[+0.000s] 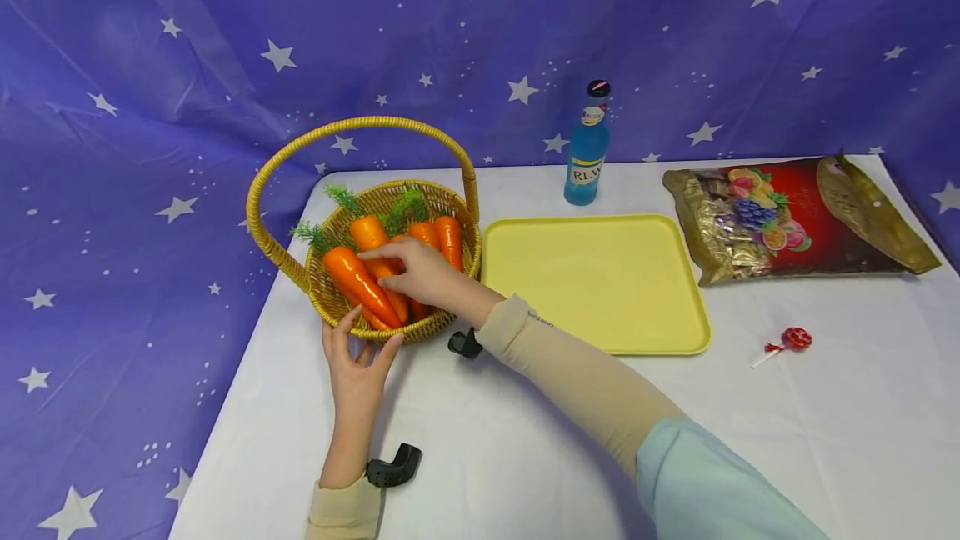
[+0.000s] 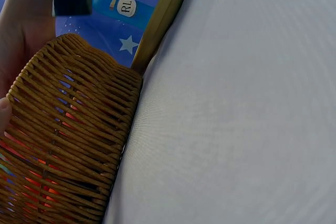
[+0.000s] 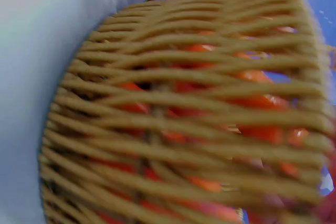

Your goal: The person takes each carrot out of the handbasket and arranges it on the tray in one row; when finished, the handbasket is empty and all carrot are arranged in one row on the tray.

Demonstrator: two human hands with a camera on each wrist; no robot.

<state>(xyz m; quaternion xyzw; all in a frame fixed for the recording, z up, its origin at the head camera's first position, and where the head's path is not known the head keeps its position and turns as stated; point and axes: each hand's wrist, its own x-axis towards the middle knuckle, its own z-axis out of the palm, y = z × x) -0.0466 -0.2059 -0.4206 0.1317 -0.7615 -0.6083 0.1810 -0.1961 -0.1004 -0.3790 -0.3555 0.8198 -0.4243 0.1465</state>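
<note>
A round wicker basket with a tall arched handle holds several orange carrots with green frilly tops. My left hand grips the near rim of the basket, fingers at the edge and thumb spread to the right. In the left wrist view part of this hand shows beside the woven wall. Reaching in over the right side, my right hand lays its index finger and thumb across a middle carrot, a gap between them. Its other fingers are hidden. Through the wicker wall, orange patches show in the right wrist view.
A yellow tray lies right beside the basket. Behind it stands a blue bottle. A red and gold candy bag lies at the far right, with a red lollipop in front. A starry purple cloth hangs behind the white table.
</note>
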